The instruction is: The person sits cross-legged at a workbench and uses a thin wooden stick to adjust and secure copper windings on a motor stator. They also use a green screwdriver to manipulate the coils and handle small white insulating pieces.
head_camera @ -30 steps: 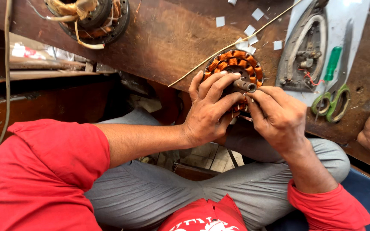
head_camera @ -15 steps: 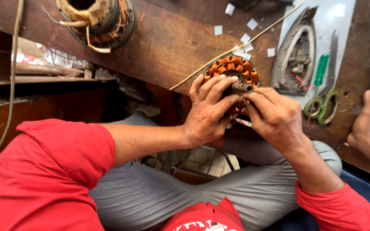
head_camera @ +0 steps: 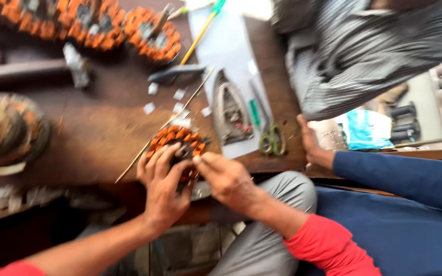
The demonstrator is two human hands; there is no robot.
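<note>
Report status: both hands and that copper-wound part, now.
Left hand and right hand both gripping the orange-wound stator at the wooden bench edge. Thin stick lies beside it. Another person's hand rests near the scissors.

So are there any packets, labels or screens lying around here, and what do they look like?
Teal and white packet: right of the bench, by the other person's hand, crumpled, blurred.
Small white paper squares: scattered on the brown bench above the orange wound coil.
No screens in view.
</note>
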